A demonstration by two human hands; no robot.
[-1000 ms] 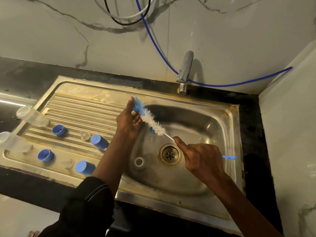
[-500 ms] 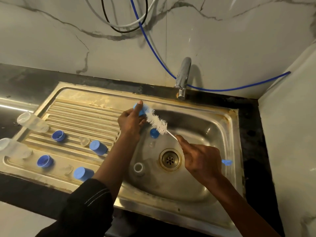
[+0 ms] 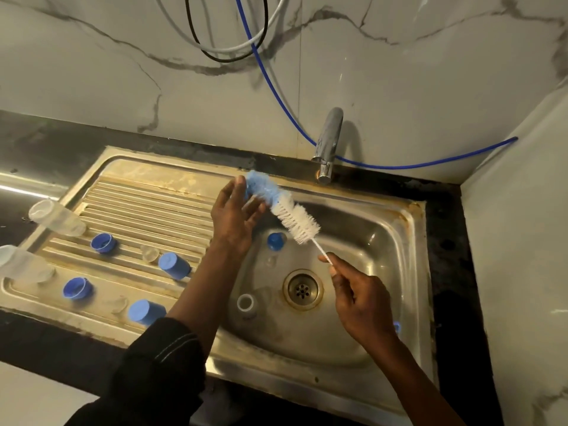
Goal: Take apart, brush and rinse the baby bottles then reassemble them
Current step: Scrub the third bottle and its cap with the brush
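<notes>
Evidently disassembly is done: bottle bodies (image 3: 57, 218) and blue caps (image 3: 173, 265) lie loose on the drainboard (image 3: 147, 204) at nine o'clock. The right hand (image 3: 359, 299) pinches the brush (image 3: 295, 218) by its wire stem; the left hand (image 3: 233, 216), fingers nearly straight, cups its blue tip at twelve. Brushing, rinsing and reassembly apparently remain.

No legible text

No word, label, brand, number or sign can be read in the head view; nothing is made out on the clear bottles (image 3: 57, 218), the blue caps (image 3: 173, 265), the brush (image 3: 289, 215) or the tap (image 3: 329, 142); any marking on the bottle walls is too faint and too small to be told.
</notes>
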